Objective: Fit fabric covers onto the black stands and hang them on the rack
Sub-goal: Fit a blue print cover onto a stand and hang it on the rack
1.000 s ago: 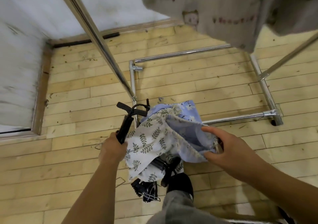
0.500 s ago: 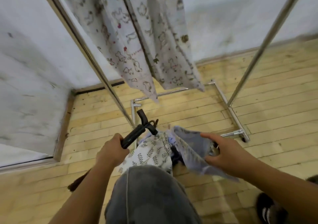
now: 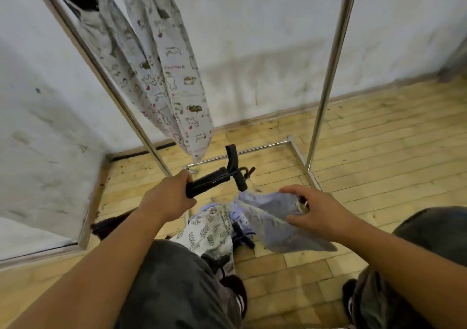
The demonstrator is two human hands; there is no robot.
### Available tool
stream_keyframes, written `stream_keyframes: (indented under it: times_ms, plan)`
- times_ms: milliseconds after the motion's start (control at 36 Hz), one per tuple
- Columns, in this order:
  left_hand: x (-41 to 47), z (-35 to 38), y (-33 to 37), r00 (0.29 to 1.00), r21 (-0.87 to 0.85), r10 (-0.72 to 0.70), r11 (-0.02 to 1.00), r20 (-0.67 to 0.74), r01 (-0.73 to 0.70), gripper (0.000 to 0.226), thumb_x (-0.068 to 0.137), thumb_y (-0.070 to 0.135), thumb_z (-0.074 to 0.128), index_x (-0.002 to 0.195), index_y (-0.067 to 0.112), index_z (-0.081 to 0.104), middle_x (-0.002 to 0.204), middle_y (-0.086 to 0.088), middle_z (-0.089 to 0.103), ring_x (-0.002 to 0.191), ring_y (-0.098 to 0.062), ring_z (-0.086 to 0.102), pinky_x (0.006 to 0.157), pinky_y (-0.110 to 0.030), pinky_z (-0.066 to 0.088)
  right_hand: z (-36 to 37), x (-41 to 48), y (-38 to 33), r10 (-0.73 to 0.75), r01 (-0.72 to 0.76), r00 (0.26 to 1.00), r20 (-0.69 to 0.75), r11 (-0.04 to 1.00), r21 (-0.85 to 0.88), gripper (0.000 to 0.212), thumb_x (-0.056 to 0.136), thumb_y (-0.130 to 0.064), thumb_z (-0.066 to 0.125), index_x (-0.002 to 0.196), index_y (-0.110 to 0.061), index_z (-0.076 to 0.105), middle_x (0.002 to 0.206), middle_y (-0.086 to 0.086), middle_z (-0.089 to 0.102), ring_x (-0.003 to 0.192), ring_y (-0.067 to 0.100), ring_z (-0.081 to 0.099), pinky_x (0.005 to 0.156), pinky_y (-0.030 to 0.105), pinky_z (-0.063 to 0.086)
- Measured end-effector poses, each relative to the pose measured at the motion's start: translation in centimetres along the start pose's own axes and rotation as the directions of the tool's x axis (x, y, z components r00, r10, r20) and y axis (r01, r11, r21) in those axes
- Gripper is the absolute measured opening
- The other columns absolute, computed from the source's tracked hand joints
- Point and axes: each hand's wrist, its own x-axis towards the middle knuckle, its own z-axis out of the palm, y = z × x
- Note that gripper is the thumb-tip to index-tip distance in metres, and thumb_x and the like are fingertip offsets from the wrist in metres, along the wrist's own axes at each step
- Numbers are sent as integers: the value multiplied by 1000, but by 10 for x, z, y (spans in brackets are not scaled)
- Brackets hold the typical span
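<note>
Stand [image 3: 214,179]: black, raised over the floor [image 3: 379,151], its lower tip just above the blue cover [image 3: 275,217].
Left hand [image 3: 168,198]: curled round the stand's bar.
Right hand [image 3: 314,208]: pinches the blue cover's edge.
Leaf cloth [image 3: 209,230]: bunched below, between the hands.
Rack [image 3: 328,75]: behind, with printed covers [image 3: 177,81] hanging.

left arm: reached forward | left hand [image 3: 166,199]: fist wrapped round black stand [image 3: 209,180] | right arm: reached forward | right hand [image 3: 316,207]: palm down, fingers pinched blue cover [image 3: 273,210]
</note>
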Motion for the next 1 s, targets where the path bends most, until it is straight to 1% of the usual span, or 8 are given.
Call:
stream_keyframes:
  times_ms: [167,250,389,556,639,750,889,1000]
  plan:
    - [-18,13,51,988,177,97,981,-124,-74,27,92,27,67,107,29,44,92,4,60,74,-20,60,59,-34,50,-2,-14,8,31,-30,999,-15,997,71,75,86,-27,81,147,-51,44,99,-18,59,85,1,61,62,10,48]
    - [-25,31,64,952,375,219,918,-213,-127,29,91,19,66,108,26,43,91,3,57,73,-23,59,63,-35,43,-3,-17,8,23,-22,1000,-14,997,76,83,86,-28,81,150,-54,35,94,-7,64,81,8,64,67,20,53]
    - [-39,46,78,906,535,395,804,-152,-261,38,86,9,64,115,25,46,96,2,57,85,-24,61,81,-40,46,3,-16,7,-47,47,999,27,999,6,92,84,-32,83,156,-50,29,89,-5,66,80,10,64,79,31,58]
    - [-59,59,98,862,549,492,758,-126,-353,40,87,7,60,122,22,50,102,-1,61,95,-29,60,97,-44,41,22,-15,7,-84,88,995,62,995,-55,85,86,-33,81,156,-46,34,97,-6,66,83,9,58,67,13,41]
    - [-65,65,108,833,546,536,742,-137,-388,44,81,9,70,121,19,57,103,-2,63,97,-30,61,110,-49,36,32,-19,6,-88,98,992,91,989,-108,80,87,-33,79,155,-42,38,97,-7,68,85,12,63,77,26,53]
    - [-74,70,121,791,526,589,731,-166,-434,42,78,6,70,118,16,63,100,-5,65,99,-32,62,121,-54,28,40,-23,6,-68,79,995,76,986,-147,71,84,-34,80,148,-39,48,119,-5,72,102,17,67,89,39,57]
    - [-92,75,137,786,488,587,754,-197,-441,43,82,4,55,122,18,59,98,-3,64,102,-31,59,126,-53,14,37,-31,6,-74,92,993,91,975,-204,55,84,-32,76,136,-39,58,115,-9,72,102,15,66,85,39,57]
    - [-97,73,139,816,455,541,790,-203,-411,41,80,4,65,117,21,57,94,0,64,99,-28,59,127,-51,15,37,-42,0,-84,111,990,117,963,-246,50,82,-36,75,130,-40,61,105,-12,73,96,12,66,80,35,57]
